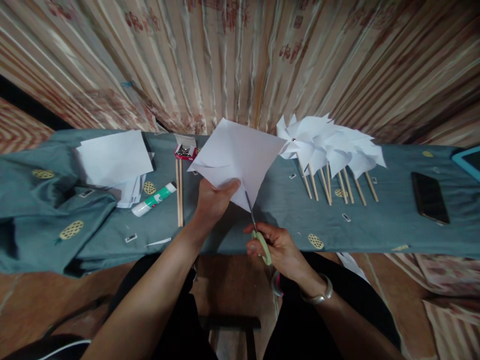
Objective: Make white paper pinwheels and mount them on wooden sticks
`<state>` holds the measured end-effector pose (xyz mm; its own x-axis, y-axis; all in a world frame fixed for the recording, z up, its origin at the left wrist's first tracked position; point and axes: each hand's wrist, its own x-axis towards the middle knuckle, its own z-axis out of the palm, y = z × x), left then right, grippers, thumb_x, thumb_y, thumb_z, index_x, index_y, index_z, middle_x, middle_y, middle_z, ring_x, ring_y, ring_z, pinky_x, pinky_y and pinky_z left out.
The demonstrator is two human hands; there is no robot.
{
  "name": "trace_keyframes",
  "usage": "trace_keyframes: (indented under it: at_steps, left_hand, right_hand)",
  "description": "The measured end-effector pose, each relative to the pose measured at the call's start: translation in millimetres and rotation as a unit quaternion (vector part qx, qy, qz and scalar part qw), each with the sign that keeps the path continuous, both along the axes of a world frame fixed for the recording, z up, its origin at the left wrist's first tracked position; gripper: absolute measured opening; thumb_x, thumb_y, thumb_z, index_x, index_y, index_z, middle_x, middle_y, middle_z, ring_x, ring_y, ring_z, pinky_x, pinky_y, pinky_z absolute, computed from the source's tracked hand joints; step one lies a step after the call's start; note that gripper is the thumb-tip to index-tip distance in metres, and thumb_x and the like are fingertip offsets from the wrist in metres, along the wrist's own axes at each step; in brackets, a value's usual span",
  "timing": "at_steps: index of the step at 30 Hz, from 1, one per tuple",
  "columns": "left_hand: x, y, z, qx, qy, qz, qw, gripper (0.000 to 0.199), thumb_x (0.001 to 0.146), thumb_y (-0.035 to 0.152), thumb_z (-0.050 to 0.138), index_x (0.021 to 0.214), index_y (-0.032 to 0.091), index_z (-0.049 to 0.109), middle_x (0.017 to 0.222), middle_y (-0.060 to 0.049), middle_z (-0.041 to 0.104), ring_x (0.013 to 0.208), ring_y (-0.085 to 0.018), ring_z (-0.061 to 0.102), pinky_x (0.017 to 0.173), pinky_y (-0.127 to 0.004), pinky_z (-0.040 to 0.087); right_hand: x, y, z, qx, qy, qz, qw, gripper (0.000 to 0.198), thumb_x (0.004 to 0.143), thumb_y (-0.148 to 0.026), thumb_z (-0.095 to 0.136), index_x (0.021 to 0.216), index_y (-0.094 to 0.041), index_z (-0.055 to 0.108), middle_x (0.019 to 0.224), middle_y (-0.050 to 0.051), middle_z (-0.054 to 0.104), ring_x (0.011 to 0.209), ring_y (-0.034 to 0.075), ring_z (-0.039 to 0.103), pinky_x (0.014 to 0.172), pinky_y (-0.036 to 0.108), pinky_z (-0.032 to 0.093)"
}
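Note:
A square sheet of white paper (pixel 243 145) is held up over the table, turned with its corners pointing up, down and to the sides. My left hand (pixel 213 200) pinches it near the lower left, thumb on top. One slit shows on the paper's left side. My right hand (pixel 275 245) grips scissors (pixel 262 245) with pale green handles, fingers in the loops. The blades reach into the paper's bottom corner, pointing up toward its middle.
Left on the teal cloth (pixel 225 240) lie a stack of white paper (pixel 116 157), a glue stick (pixel 153 199), wooden sticks (pixel 179 195) and a red box of small metal pins (pixel 185 150). Several paper pinwheels (pixel 326 142) lie to the right, beyond them a phone (pixel 429 197). A patterned curtain (pixel 240 60) hangs behind.

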<state>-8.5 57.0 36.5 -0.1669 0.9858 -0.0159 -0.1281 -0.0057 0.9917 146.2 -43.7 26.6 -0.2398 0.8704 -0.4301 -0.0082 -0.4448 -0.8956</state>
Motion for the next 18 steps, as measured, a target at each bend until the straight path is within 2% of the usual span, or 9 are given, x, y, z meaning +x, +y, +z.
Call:
trace_keyframes:
  at_steps: [6, 12, 18]
  left_hand:
    - [-0.2, -1.4, 0.6, 0.001, 0.021, -0.009, 1.000, 0.022, 0.059, 0.025, 0.079, 0.074, 0.015, 0.066, 0.072, -0.003, 0.069, 0.066, -0.017, 0.063, 0.063, -0.029, 0.054]
    - [2.6, -5.3, -6.7, -0.004, 0.041, -0.037, 0.998, 0.023, 0.061, 0.030, 0.078, 0.075, 0.015, 0.067, 0.073, -0.003, 0.069, 0.064, -0.017, 0.061, 0.063, -0.030, 0.053]
    - [3.6, -6.2, -8.1, 0.014, 0.070, -0.047, 0.996, 0.022, 0.064, 0.031, 0.075, 0.075, 0.015, 0.066, 0.074, -0.004, 0.070, 0.067, -0.018, 0.063, 0.065, -0.030, 0.053]
  right_hand:
    - [0.6, -1.1, -3.1, 0.010, -0.017, 0.005, 1.000, 0.047, 0.067, -0.055, 0.080, 0.094, -0.020, 0.067, 0.066, -0.002, 0.064, 0.058, 0.011, 0.056, 0.051, 0.022, 0.044]
    - [3.1, -0.6, -3.9, 0.041, -0.050, 0.018, 0.998, 0.051, 0.074, -0.063, 0.071, 0.097, -0.019, 0.067, 0.068, -0.001, 0.061, 0.062, 0.013, 0.056, 0.057, 0.025, 0.045]
    - [2.4, -0.2, -4.3, 0.049, -0.059, 0.014, 0.997, 0.052, 0.074, -0.063, 0.071, 0.100, -0.018, 0.066, 0.067, -0.002, 0.059, 0.061, 0.013, 0.056, 0.058, 0.026, 0.045]
